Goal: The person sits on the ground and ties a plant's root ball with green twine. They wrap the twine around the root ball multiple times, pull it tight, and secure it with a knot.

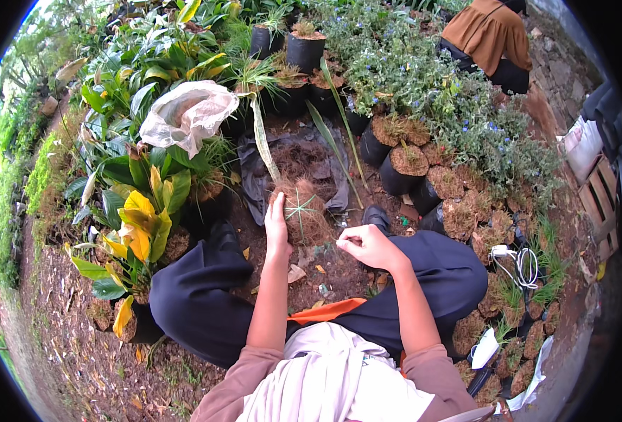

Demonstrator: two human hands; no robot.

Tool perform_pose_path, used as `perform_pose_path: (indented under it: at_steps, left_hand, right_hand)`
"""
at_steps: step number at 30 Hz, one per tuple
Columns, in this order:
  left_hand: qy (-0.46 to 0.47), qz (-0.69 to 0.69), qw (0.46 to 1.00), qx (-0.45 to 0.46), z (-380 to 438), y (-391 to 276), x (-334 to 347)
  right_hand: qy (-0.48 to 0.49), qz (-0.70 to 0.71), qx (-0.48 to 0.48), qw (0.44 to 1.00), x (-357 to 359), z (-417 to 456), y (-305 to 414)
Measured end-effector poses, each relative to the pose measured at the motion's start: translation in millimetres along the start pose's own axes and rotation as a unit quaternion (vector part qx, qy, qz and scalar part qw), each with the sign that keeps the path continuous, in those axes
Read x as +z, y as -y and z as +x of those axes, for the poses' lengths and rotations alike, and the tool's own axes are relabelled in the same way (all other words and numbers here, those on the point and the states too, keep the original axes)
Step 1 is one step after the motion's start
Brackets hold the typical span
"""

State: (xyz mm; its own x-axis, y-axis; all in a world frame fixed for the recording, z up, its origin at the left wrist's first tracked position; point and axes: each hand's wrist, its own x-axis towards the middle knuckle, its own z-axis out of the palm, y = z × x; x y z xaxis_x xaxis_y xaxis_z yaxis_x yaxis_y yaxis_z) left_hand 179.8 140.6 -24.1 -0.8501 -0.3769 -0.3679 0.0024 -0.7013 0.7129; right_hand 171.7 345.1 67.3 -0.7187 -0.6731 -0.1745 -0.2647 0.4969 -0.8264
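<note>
A ball of brown plant fibre (311, 224) is bound with green string (300, 208) that crosses on its face. My left hand (278, 227) lies flat along the ball's left side, fingers pointing away from me. A long pale-green leaf (262, 140) rises from the ball's upper left. To the right of the ball, my right hand (366, 245) has its thumb and forefinger pinched together, seemingly on a thin strand end; the strand is barely visible. Beyond the ball, a dark plastic sheet (253, 179) bears loose brown fibre (300, 155). Two long narrow leaves (332, 140) lie right of the sheet.
Black plant bags (395, 176) stand close on the right and beyond. Leafy plants and a crumpled whitish plastic bag (189, 113) are at the left. A white cable (522, 266) lies on pots at right. A person in a brown top (488, 34) bends at the upper right.
</note>
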Motion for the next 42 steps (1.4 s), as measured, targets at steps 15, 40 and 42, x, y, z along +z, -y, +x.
perform_pose_path:
  at_steps: [15, 40, 42]
  left_hand:
    - [-0.01, -0.032, 0.999, 0.022, 16.2, 0.5, -13.0]
    - [0.076, -0.067, 0.981, -0.163, -35.0, -12.0, 7.2]
    - [0.057, -0.063, 0.981, -0.176, -42.2, -12.6, 12.1]
  right_hand:
    - [0.0, 0.293, 0.043, 0.955, 33.2, -10.2, -14.4]
    - [0.177, 0.48, 0.179, 0.84, 35.2, 106.2, -75.1]
    - [0.17, 0.407, 0.216, 0.871, 26.8, 123.8, -84.7]
